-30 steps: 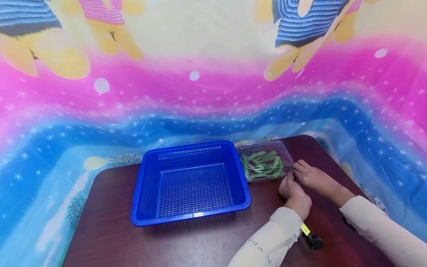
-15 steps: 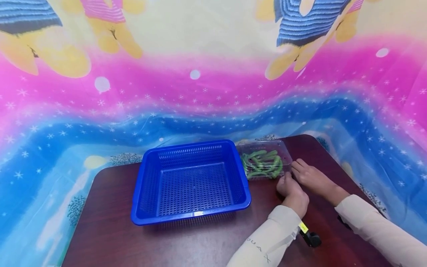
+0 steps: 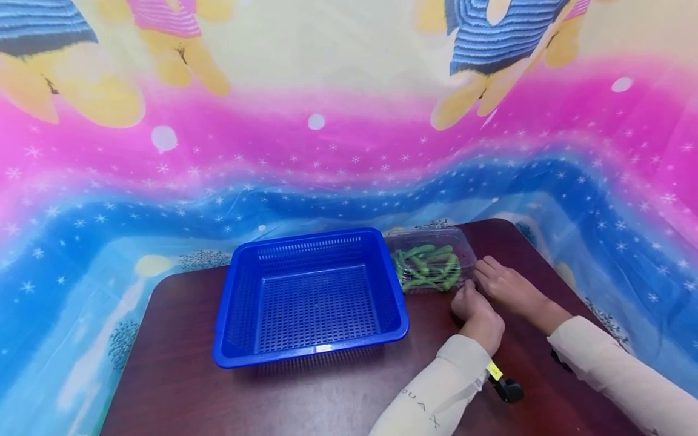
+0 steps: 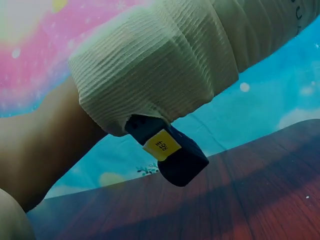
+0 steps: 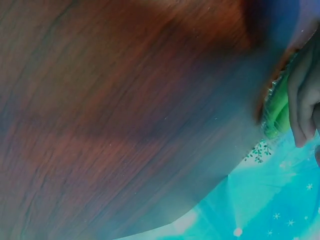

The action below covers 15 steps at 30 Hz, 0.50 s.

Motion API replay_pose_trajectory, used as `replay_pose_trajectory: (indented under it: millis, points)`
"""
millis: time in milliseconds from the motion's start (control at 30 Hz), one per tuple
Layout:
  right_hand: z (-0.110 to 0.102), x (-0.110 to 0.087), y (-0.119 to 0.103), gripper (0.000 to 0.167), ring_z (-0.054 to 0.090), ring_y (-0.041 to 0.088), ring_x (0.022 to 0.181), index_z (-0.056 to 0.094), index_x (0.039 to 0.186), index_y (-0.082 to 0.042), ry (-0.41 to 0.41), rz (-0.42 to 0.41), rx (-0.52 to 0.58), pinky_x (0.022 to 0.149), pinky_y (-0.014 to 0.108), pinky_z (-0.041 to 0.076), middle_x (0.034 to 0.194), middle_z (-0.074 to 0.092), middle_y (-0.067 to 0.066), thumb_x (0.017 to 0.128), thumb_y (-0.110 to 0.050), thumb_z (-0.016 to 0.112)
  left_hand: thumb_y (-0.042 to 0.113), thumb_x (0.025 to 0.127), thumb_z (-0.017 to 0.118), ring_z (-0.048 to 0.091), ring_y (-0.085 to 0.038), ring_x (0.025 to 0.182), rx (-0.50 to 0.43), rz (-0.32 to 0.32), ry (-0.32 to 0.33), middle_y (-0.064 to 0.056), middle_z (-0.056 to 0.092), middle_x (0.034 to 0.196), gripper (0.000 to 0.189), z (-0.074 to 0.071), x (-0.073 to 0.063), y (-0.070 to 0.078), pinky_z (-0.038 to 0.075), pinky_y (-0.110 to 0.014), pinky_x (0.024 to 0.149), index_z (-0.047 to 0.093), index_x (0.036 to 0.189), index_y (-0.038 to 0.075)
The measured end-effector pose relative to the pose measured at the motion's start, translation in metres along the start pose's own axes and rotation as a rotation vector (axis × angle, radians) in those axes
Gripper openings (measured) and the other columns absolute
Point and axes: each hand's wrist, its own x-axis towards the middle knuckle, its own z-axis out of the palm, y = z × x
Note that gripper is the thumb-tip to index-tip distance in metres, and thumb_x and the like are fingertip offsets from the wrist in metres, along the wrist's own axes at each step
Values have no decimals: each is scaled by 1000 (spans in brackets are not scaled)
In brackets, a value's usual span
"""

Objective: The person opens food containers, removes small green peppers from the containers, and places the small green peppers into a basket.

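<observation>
A clear plastic clamshell box [image 3: 463, 242] full of slim green vegetables [image 3: 431, 266] lies at the back right of the table, lid down. My left hand [image 3: 477, 312] has its fingers curled at the box's near right corner. Just beyond it, the fingers of my right hand [image 3: 507, 287] pinch the right edge, the two hands close together. Fingertips are partly hidden behind the knuckles. In the right wrist view, fingers [image 5: 302, 107] lie against the box's edge beside the green vegetables [image 5: 278, 116]. The left wrist view shows a bare forearm, a cream sleeve [image 4: 155, 65] and a wrist camera [image 4: 172, 155].
A blue perforated plastic basket [image 3: 313, 350] stands left of the box, its right rim up against it. Both sit on a dark red-brown wooden table [image 3: 180, 387]. Behind hangs a printed pink and blue cloth [image 3: 338, 163].
The right end of the box has shifted slightly left and away, both hands moving along with it. Over the last half second almost nothing differs. The basket stays put.
</observation>
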Motion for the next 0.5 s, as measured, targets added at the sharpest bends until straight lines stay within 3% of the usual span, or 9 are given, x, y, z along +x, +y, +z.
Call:
replay_pose_trajectory:
  millis: [167, 233, 433, 500]
  points:
    - [-4, 2, 1, 50, 51, 26, 86, 62, 93, 6, 62, 47, 69, 59, 36, 52, 94, 57, 16, 109, -19, 22, -10, 74, 56, 48, -13, 56, -43, -5, -42, 2, 49, 60, 27, -2, 0, 1, 47, -25, 56, 45, 61, 11]
    - [-8, 4, 4, 42, 51, 26, 86, 61, 92, 6, 90, 82, 96, 59, 37, 53, 93, 56, 16, 105, -20, 30, -11, 73, 53, 48, -15, 57, -52, -37, -42, 0, 49, 61, 26, -4, 0, 3, 47, -26, 57, 45, 61, 10]
    - [-32, 18, 7, 8, 48, 25, 81, 54, 82, -1, 115, 214, 122, 62, 37, 46, 83, 52, 11, 82, -8, 57, -10, 75, 54, 57, -17, 61, 9, -132, 21, -3, 59, 63, 17, -11, -1, 22, 53, -30, 64, 58, 64, 2]
    - [-42, 25, 6, 13, 45, 22, 78, 52, 78, -4, 111, 250, 133, 63, 35, 41, 79, 49, 7, 73, -1, 63, -10, 74, 53, 59, -19, 61, 27, -139, 26, -5, 60, 63, 16, -16, -2, 30, 56, -33, 67, 61, 64, 0]
